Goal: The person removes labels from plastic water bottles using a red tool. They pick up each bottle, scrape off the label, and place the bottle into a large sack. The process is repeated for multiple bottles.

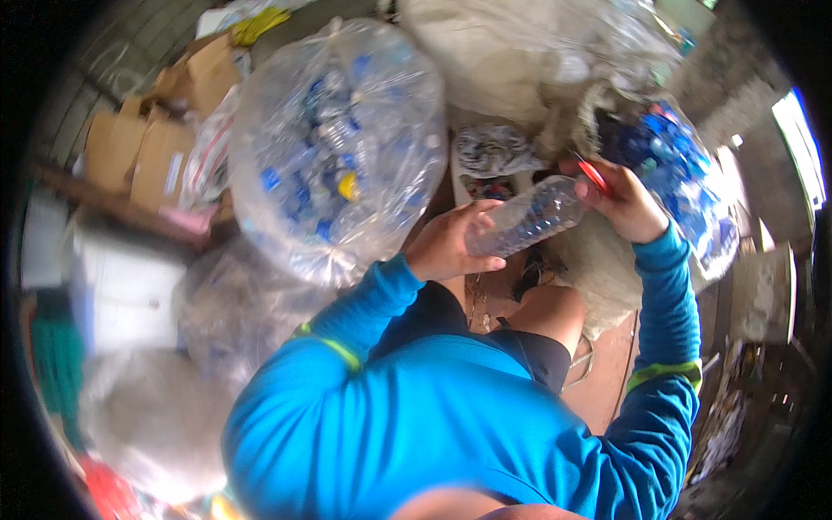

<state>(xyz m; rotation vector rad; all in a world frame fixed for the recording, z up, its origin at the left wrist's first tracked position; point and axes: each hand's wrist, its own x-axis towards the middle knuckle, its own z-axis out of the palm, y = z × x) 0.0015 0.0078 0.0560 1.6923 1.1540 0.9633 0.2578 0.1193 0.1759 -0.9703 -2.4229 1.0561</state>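
A clear plastic bottle (530, 218) lies slantwise between my hands, above my knees. My left hand (452, 242) is wrapped around its lower left end. My right hand (617, 198) is at the bottle's upper right end and holds a small red-handled tool (593, 177) with a thin dark tip; its exact kind cannot be told. The fingers of the right hand touch or nearly touch the bottle's end. To the left of the bottle stands a large clear plastic bag (396, 188) of bottles, some with blue caps and one yellow piece.
An open sack (591, 110) with blue plastic pieces (676, 162) stands at the right. Large pale sacks (487, 58) are at the back. Cardboard boxes (162, 162) lie at the left, above a white container (130, 292). More filled bags (149, 416) are at the lower left.
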